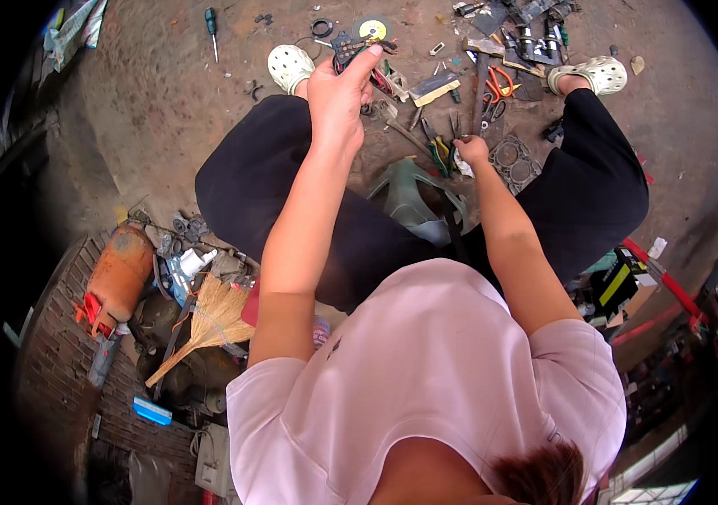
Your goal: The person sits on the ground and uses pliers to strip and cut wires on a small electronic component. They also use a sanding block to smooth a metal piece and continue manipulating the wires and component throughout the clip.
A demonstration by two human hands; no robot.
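My left hand (pixel 338 101) is raised out in front, its thumb and fingers closed on a dark flat part with wires (pixel 349 49); red and black leads hang beside it. Farther right and nearer to me, my right hand (pixel 472 151) reaches low to the ground with its fingers bent together. What they grip is small and partly hidden. Pliers with yellow-and-green handles (pixel 438 156) lie just left of that hand, and a white scrap (pixel 463 165) shows under it. Between my knees rests a grey-green moulded cover (pixel 412 192).
Orange-handled pliers (pixel 502 82), a metal gasket (pixel 515 160), a yellow disc (pixel 372 30) and a brush (pixel 435 87) lie ahead. A screwdriver (pixel 211 34) is at far left. Behind me on the left are a straw broom (pixel 211 318) and a rusty orange cylinder (pixel 121 268).
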